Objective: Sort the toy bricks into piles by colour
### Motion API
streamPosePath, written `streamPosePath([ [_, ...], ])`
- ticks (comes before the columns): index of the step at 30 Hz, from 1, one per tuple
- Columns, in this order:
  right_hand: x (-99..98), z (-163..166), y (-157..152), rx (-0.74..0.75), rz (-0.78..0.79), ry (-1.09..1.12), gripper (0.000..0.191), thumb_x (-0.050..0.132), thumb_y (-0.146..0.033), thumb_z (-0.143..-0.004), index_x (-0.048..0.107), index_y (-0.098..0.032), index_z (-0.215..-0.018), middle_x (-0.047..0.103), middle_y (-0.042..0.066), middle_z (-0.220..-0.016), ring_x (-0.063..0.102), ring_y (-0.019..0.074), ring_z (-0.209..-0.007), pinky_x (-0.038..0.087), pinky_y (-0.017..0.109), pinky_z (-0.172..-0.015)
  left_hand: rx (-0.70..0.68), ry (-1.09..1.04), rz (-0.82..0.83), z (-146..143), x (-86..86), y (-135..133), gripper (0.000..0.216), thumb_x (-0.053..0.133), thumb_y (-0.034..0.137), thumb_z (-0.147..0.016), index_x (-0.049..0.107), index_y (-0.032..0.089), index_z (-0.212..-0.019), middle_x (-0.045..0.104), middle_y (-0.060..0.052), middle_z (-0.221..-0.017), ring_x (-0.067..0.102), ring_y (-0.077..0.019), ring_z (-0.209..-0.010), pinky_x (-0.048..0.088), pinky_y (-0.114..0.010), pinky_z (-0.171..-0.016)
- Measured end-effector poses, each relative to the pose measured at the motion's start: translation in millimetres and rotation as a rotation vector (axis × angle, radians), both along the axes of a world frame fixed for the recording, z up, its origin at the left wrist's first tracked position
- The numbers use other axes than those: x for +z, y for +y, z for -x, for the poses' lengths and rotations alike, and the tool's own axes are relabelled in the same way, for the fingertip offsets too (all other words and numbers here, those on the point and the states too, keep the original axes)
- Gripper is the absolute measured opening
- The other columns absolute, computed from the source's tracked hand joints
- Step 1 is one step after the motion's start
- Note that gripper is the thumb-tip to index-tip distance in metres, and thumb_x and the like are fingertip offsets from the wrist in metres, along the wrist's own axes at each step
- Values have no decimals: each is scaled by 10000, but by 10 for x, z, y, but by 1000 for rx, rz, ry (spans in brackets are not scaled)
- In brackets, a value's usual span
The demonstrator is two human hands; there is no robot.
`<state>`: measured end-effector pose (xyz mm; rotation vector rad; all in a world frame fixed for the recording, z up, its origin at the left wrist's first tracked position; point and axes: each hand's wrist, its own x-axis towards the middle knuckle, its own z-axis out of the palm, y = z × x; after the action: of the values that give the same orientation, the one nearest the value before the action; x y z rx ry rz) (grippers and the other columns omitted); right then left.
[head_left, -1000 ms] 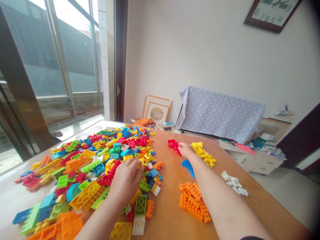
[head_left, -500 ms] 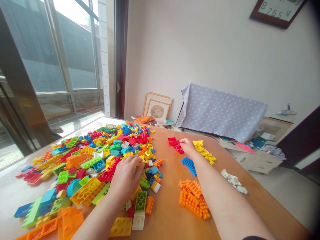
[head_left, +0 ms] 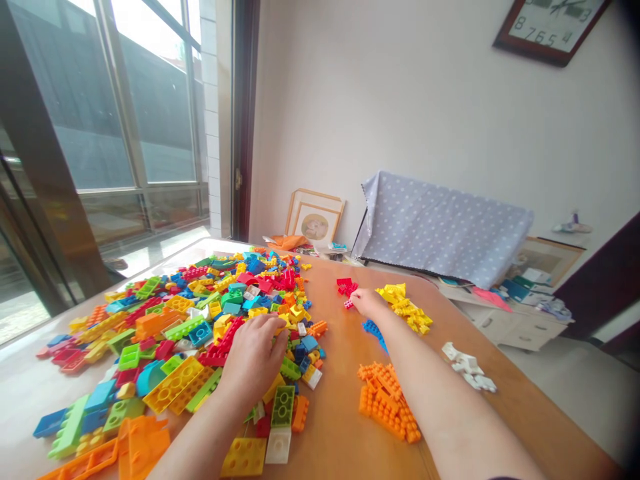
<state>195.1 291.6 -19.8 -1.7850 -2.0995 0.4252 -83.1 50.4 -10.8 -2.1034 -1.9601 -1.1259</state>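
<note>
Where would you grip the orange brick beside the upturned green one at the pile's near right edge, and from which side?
Probably by its near and far ends, coming from above and the person's right: the orange brick has its left side close to the green brick, while bare tabletop borders its right.

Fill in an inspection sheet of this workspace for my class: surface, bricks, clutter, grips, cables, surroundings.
Surface: brown tabletop, glare toward the left.
Bricks: mixed pile left; red group, yellow group, blue group, orange group and white group right.
Clutter: boxes and pink item on the white cabinet beyond.
Grips: left grip over the mixed pile, contact unclear; right grip touching the red group.
Cables: nothing seen.
Surroundings: window left, wall clock, framed picture, polka-dot cloth.
</note>
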Motion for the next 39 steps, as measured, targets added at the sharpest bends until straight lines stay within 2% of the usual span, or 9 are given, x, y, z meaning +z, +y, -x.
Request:
streamPosePath([
  [3, 17, -22, 11, -59, -34, -54, 113, 647, -307, -855, 744, -248, -848, 746, 35, -917, 627, 187, -847, 403, 229, -661, 5, -6, -10, 4, -13, 7, 256, 483, 344, -981, 710, 241, -1043, 737, -93, -1164, 672, -288, -1138, 530, -413, -907],
  [6, 10, -5, 11, -64, -20, -68, 148, 603, -277, -872, 738, -238, -917, 741, 32, -894, 618, 170, -797, 397, 219, -641, 14, -14, -12, 4, -10, 14, 262, 474, 330, -980, 701, 235, -1069, 734, -89, -1174, 680, -282, -1101, 531, -410, -896],
  [11, -27, 113, -44, 90, 97, -51, 154, 594, -188, -841, 747, -203, -831, 687, -11, -705, 579, 129, -627, 380, 213, -593, 11, -5, -9, 5, 3, 10, 295, 430, 290, -991, 685, 210, -1115, 734, -100, -1159, 677, -276, -1090, 526, -410, -905],
  [15, 25, 184, -118, 165, 115, -44, 133, 636, -145, -772, 752, -201, -804, 658, -21, -664, 567, 138, -624, 394, 224, -610, 10, 29, -1, 13, 6, 2, 296, 427, 289, -991, 686, 206, -1108, 746, -103, -1104, 684, -279, -1055, 523, -408, -886],
  [23, 213, 578, -568, 406, 140, 88, 314, 610, -175, -824, 754, -234, -1097, 763, -4, -1036, 676, 152, -892, 482, 205, -739, 80, 119, 43, 49, 32, -18, 339, 411, 223, -973, 690, 181, -1160, 755, -122, -1087, 684, -312, -1025, 502, -440, -885],
  [26, 242, 709, -766, 463, 146, 89, 323, 614, -176, -818, 755, -227, -1104, 768, 8, -1057, 686, 167, -903, 487, 213, -731, 130, 160, 66, 46, 68, -52, 333, 423, 215, -960, 701, 203, -1143, 757, -119, -1086, 679, -325, -1046, 488, -457, -897],
  [30, 182, 781, -925, 522, 135, 23, 392, 676, -113, -714, 772, -278, -1056, 770, -22, -1055, 682, 184, -930, 472, 219, -765, 156, 196, 98, 30, 112, -88, 333, 409, 236, -970, 699, 221, -1134, 757, -110, -1095, 668, -334, -1067, 476, -472, -900],
  [35, 94, 765, -1028, 515, 87, -11, 247, 704, -118, -686, 769, -252, -884, 752, -6, -917, 651, 197, -899, 428, 227, -739, 140, 174, 112, 20, 127, -102, 331, 445, 297, -964, 688, 224, -1175, 741, -116, -1193, 650, -340, -1124, 469, -477, -924],
  [39, 225, 586, -1123, 442, 44, 55, 153, 654, -213, -807, 723, -193, -942, 714, 15, -916, 613, 174, -860, 420, 231, -723, 138, 167, 123, 16, 146, -113, 347, 446, 353, -969, 678, 234, -1198, 726, -107, -1235, 631, -342, -1168, 462, -477, -948],
])
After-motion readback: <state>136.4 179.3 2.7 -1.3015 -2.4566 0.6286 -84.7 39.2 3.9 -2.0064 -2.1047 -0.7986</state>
